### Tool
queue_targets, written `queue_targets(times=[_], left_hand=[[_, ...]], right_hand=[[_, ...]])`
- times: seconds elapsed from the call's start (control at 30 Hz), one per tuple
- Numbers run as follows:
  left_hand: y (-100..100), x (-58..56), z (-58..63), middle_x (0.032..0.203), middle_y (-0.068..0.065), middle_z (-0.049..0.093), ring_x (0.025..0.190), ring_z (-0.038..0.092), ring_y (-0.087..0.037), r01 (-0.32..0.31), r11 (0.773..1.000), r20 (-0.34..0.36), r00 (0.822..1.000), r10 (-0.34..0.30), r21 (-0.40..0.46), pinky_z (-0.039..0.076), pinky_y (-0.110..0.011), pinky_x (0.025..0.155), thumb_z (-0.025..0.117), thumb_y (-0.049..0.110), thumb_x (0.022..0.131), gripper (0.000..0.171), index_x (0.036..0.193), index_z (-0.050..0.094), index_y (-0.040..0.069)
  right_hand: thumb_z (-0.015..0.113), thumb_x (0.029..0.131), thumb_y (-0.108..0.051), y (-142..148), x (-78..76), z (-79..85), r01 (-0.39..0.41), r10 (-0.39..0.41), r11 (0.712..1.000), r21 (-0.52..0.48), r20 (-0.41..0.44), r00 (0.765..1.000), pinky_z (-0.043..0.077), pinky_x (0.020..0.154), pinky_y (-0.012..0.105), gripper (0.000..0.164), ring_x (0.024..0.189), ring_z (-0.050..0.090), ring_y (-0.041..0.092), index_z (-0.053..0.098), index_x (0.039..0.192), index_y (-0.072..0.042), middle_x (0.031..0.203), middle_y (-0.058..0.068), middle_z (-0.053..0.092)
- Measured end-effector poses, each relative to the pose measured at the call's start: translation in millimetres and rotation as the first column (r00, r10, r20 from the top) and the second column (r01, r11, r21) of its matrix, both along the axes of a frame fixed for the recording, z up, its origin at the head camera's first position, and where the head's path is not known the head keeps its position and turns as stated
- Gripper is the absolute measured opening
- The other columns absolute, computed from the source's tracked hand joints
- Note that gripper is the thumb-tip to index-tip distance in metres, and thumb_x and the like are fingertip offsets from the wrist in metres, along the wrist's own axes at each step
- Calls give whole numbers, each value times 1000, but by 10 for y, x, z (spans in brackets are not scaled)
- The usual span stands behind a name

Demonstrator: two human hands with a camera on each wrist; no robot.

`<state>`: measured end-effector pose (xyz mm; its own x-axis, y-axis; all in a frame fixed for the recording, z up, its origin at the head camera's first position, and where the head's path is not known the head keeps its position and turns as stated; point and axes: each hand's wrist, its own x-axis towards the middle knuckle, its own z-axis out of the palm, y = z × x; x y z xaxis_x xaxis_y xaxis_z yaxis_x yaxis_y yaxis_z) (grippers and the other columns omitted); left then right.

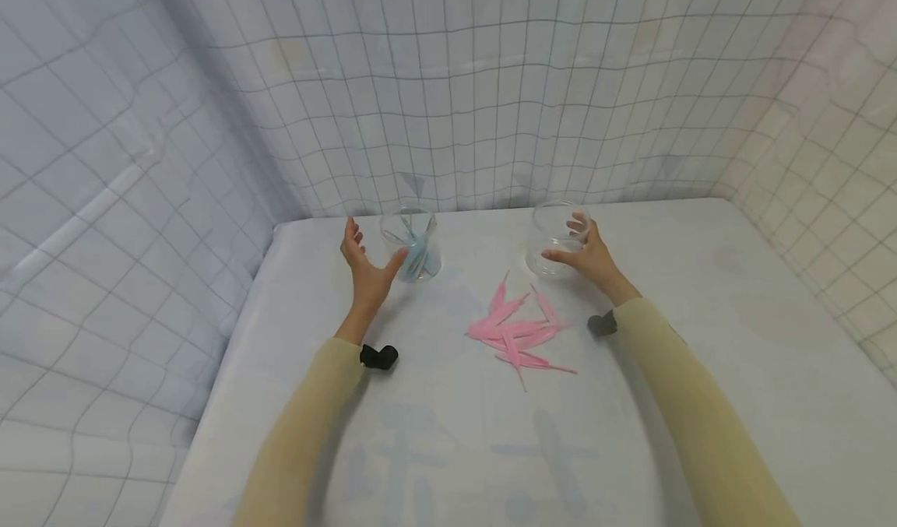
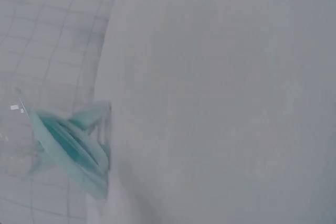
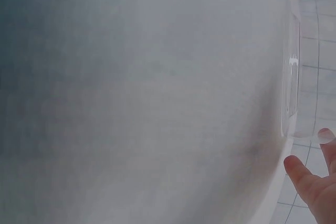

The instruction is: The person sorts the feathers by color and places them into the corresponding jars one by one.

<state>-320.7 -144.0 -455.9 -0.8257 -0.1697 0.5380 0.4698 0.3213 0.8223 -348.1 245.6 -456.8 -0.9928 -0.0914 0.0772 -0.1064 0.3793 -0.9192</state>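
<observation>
In the head view, a clear glass jar (image 1: 429, 266) holding blue-green feathers (image 1: 418, 247) stands toward the back left of the table. My left hand (image 1: 367, 274) is just left of it, thumb and fingers spread apart, with nothing in its grasp. The left wrist view shows those feathers (image 2: 73, 150) close up. Another clear glass jar (image 1: 543, 231) stands at the back right with nothing visible inside. Around its right side, my right hand (image 1: 592, 258) is spread, thumb in front and fingers behind; contact is unclear. Several pink feathers (image 1: 515, 331) lie in a loose pile between the forearms.
A white cloth (image 1: 448, 449) with faint pale-blue marks covers the table. Grid-patterned white curtains (image 1: 483, 83) hang behind and along both sides. Dark wrist-worn devices (image 1: 379, 357) sit below the cuffs of the pale yellow sleeves.
</observation>
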Motion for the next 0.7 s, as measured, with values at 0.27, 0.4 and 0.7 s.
queue_targets(times=[0.27,0.4,0.7], left_hand=[[460,210,263,109,-19,55,105,46,-33,184,975,-430,876,-219,-121,33,-40,91,76,3,76,28,101,65,-1],[702,366,179,119,-7,57,116,45,-26,456,795,-173,814,-554,-400,30,-45,97,82,14,75,22,94,71,13],[1080,648,-1,150,-5,31,141,9,-32,740,289,397,598,-696,-608,2,-49,109,78,38,79,28,103,74,24]], right_hand=[[80,78,-30,4,36,44,-11,11,1000,20,-3,1000,23,107,52,99,135,24,35,12,149,-12,151,15,25],[81,77,-33,41,-51,-67,3,-2,1000,26,-25,1000,24,106,51,100,135,26,32,13,149,-16,150,11,27],[82,75,-35,37,-48,-88,18,-16,998,52,-34,999,26,105,52,101,133,28,32,15,148,-14,149,13,29]])
